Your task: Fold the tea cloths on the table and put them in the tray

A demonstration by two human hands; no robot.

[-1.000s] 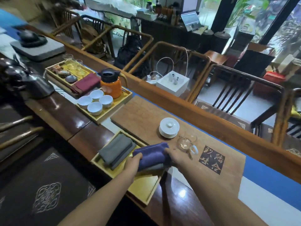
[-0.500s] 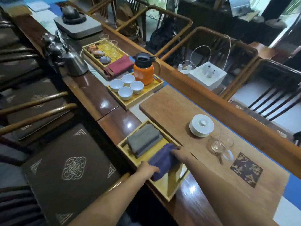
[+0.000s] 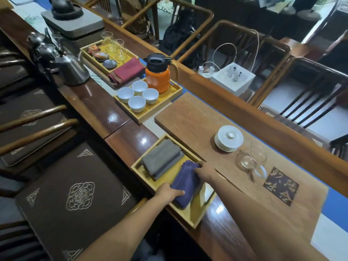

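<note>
Fingers of both my hands are on the blue cloth (image 3: 185, 185): my left hand (image 3: 168, 192) has its fingers laid over the cloth's 7 o'clock end, thumb hidden, so I cannot tell whether it pinches; my right hand (image 3: 204, 171) curls onto the 1 o'clock end, seeming to grip that edge.

Largest first: the table (image 3: 120, 132) runs from 10 to 4 o'clock, with the wooden board (image 3: 190, 121) on it. The tray (image 3: 190, 217) sits at the board's 7 o'clock side. In it, the folded grey cloth (image 3: 162, 159) fills the 11 o'clock half; the blue cloth lies just beside it, toward 5 o'clock, flat on the tray floor.

Against half a second ago, the blue cloth has settled lower and flatter in the tray, and my left hand has slid further onto it. A second ago I held it above the tray.
</note>
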